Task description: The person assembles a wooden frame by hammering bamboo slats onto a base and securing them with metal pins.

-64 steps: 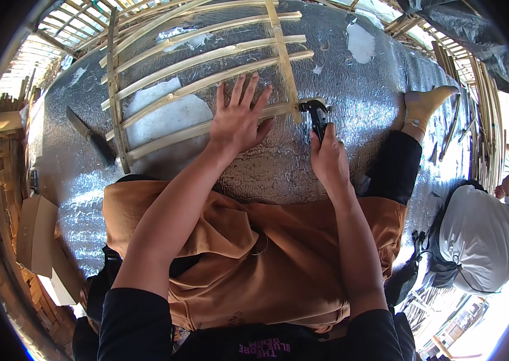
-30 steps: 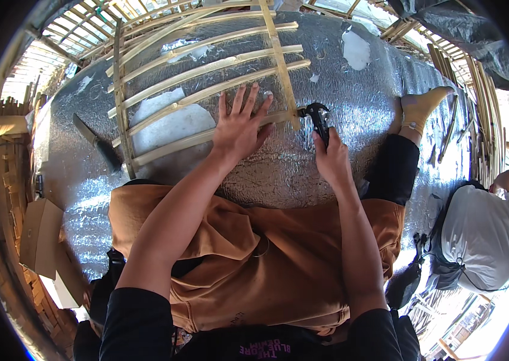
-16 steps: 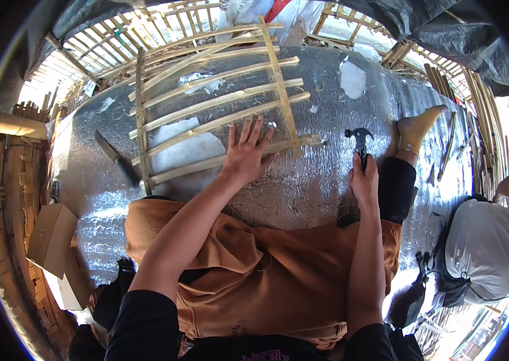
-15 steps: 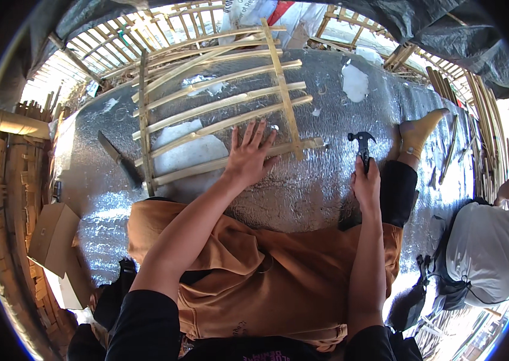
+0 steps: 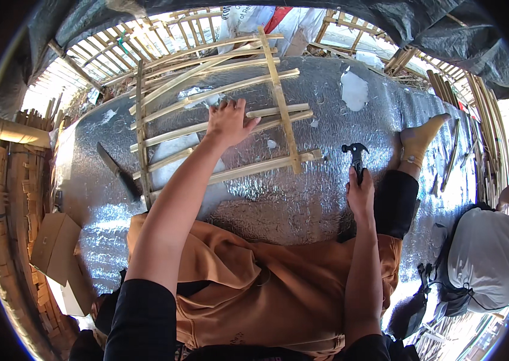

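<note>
A lattice of pale bamboo slats lies across the silver foil sheet, with two upright strips crossing it, a right one [image 5: 279, 99] and a darker left one [image 5: 140, 120]. My left hand [image 5: 227, 126] is on the lattice, its fingers curled over a middle bamboo slat [image 5: 275, 111] and its thumb out to the right. The fingertips are partly hidden. To the right of the lattice, my right hand [image 5: 361, 197] is wrapped round the handle of a small black claw hammer [image 5: 356, 155], held with its head pointing away from me.
A knife [image 5: 117, 171] with a dark handle lies left of the lattice. At the left stands an open cardboard box [image 5: 55, 246]. Brown cloth [image 5: 278, 289] covers my lap, and my foot in a tan sock [image 5: 423, 139] rests at the right. A white bag [image 5: 489, 253] sits farther right.
My left hand has gone from lying spread near the lattice's lower right to curling over a slat farther up and left. Two middle slats now sit closer at their right ends. The hammer stays in my right hand.
</note>
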`<act>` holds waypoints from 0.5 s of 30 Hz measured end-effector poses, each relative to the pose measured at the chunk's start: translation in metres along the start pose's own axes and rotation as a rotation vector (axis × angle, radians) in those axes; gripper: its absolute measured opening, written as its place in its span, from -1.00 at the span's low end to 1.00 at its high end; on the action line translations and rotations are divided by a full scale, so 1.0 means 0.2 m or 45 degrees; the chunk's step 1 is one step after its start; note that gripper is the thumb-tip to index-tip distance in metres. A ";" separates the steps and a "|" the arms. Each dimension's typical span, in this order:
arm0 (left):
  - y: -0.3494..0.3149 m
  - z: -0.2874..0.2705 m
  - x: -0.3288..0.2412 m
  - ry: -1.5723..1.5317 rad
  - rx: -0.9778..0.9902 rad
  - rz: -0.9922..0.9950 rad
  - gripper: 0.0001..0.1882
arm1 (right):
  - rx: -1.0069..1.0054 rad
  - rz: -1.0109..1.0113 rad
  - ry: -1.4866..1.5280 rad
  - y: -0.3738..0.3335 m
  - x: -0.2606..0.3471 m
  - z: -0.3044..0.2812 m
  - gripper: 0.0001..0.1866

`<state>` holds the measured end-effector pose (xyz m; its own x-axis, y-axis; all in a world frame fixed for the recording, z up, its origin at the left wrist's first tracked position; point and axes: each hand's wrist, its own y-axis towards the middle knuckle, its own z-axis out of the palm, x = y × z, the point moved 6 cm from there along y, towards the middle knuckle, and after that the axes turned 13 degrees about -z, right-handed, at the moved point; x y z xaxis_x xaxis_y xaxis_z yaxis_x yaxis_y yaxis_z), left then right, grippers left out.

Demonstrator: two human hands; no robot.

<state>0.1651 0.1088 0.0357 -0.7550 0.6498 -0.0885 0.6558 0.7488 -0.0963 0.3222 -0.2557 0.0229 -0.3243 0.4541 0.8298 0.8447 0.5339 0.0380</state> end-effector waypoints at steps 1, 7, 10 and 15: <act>0.02 0.01 -0.01 0.009 0.028 -0.001 -0.35 | 0.001 0.005 -0.002 0.00 -0.01 0.01 -0.64; 0.05 0.04 -0.01 0.032 -0.008 0.043 -0.35 | 0.023 -0.150 -0.162 0.00 -0.04 0.08 -0.64; 0.04 -0.02 0.00 -0.112 -0.185 0.081 -0.36 | 0.030 -0.160 -0.101 0.02 -0.12 0.11 -0.65; -0.01 -0.07 -0.03 -0.084 -0.140 0.119 -0.39 | 0.033 -0.116 0.016 0.02 -0.14 0.11 -0.68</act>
<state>0.1669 0.1051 0.0496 -0.6865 0.7099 -0.1574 0.7160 0.6977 0.0239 0.3250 -0.2504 -0.0130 -0.3936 0.3940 0.8305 0.8006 0.5909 0.0992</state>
